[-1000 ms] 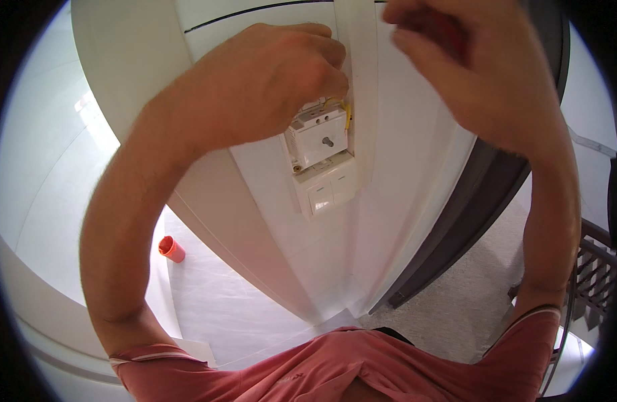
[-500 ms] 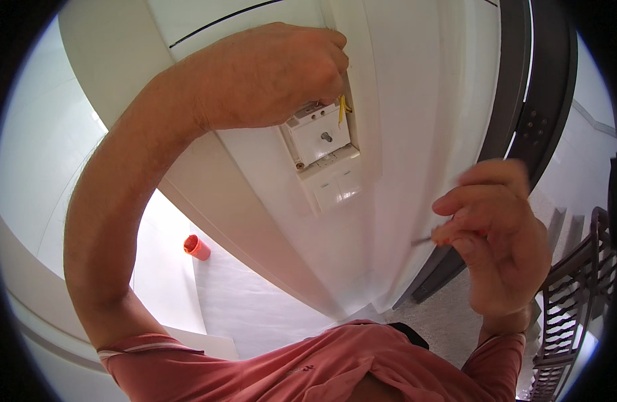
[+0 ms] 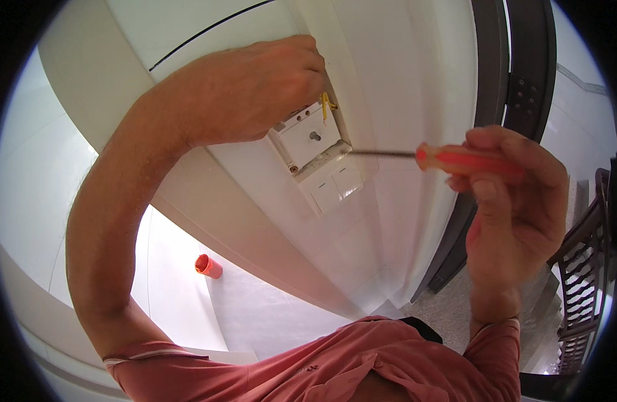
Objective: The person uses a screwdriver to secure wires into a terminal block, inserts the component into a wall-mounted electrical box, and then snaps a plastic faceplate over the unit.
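Observation:
My left hand is curled closed at the top of an uncovered white wall module. Its fingertips are turned away, so what they grip is hidden. A grey shaft sticks out of the module's middle, and a yellow wire pokes out at its upper right, just below my knuckles. In my right hand is a screwdriver with a red and clear handle. Its thin blade points left, the tip at the module's lower right corner; whether it touches there I cannot tell.
Below the module sits a white double switch on the pale wall panel. A dark door frame stands to the right, with a brown stair railing farther out. On the floor at lower left is an orange-red cup-shaped container.
The screwdriver has swung round, so its blade now reaches left to the module's corner. My right hand has turned and opened out somewhat around the handle. My left hand stays at the module's top.

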Demonstrator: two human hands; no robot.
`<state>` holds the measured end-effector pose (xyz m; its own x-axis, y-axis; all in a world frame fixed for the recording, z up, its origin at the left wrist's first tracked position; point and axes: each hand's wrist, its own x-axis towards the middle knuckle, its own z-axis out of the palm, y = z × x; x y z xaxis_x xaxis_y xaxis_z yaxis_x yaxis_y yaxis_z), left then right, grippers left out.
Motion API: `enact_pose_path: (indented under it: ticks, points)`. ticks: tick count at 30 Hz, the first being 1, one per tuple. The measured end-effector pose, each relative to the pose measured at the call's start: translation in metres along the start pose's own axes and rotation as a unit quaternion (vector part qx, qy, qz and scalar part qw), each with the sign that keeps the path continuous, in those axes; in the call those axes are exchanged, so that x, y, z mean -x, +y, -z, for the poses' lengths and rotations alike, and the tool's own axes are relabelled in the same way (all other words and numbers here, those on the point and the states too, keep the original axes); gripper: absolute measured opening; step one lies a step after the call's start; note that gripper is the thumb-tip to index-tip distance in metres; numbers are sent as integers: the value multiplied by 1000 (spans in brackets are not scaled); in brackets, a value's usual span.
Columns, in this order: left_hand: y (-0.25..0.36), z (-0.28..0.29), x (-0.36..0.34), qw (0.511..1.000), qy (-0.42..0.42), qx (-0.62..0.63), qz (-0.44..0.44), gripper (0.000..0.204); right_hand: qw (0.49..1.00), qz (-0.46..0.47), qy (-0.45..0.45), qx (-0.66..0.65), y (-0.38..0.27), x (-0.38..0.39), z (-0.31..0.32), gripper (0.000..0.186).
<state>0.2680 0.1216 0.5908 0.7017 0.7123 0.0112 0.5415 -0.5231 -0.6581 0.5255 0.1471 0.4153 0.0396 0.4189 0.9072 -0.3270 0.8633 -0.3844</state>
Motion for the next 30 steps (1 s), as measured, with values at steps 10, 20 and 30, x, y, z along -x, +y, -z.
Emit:
enact_pose_path:
  ticks: [10,20,30]
  points:
    - [-1,-4,3,997,37,69,-28,10,996,44,41,-66,24,22,-36,37]
    - [4,-1,7,999,4,51,-13,11,997,60,-45,-6,18,48,-38,39]
    - [-4,0,3,998,-32,57,17,8,993,99,59,-28,43,42,-51,30]
